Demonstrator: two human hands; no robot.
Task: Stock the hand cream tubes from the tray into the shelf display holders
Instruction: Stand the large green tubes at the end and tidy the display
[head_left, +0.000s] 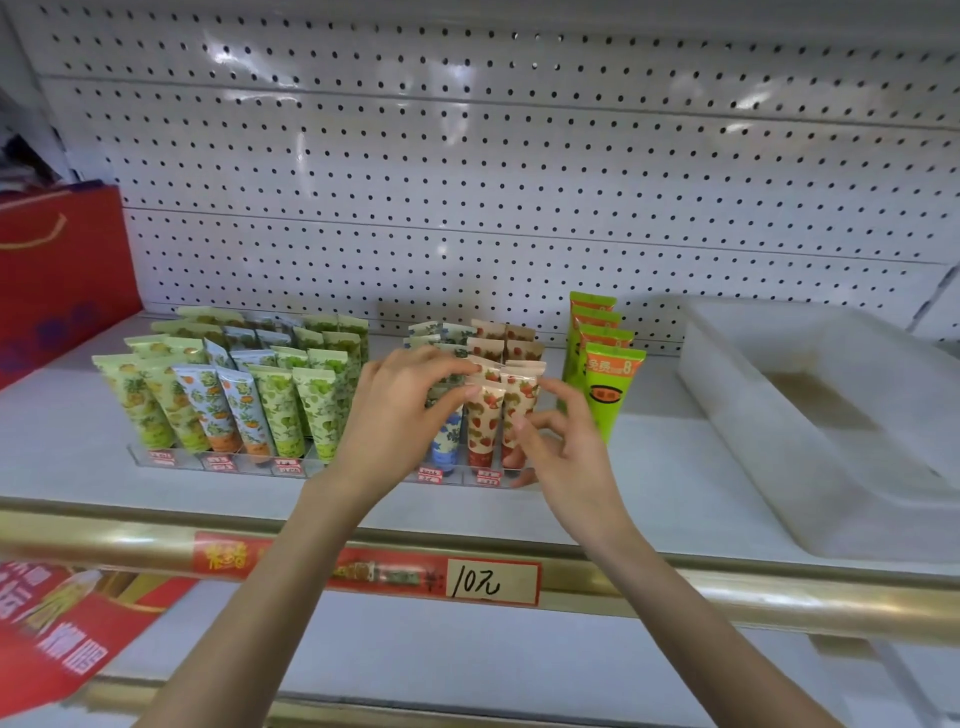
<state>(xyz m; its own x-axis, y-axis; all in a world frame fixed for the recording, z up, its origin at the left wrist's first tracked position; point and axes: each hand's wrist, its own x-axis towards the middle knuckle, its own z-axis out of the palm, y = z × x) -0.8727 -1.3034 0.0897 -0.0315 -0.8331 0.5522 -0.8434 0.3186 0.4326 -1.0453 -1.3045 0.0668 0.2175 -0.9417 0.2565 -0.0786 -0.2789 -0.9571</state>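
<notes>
Our left hand (395, 415) pinches the crimped top of a strawberry hand cream tube (480, 421) standing in the clear display holder (452, 475). Our right hand (566, 441) curls loosely against neighbouring tubes, and we cannot tell whether it grips one. The white tray (727, 395) sits to the right.

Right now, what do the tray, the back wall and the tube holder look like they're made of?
Tray: probably frosted translucent plastic; its walls look milky. Back wall: likely painted metal pegboard, glossy, with reflections and regular holes. Tube holder: clear plastic or acrylic; only its edges and glints show.
</notes>
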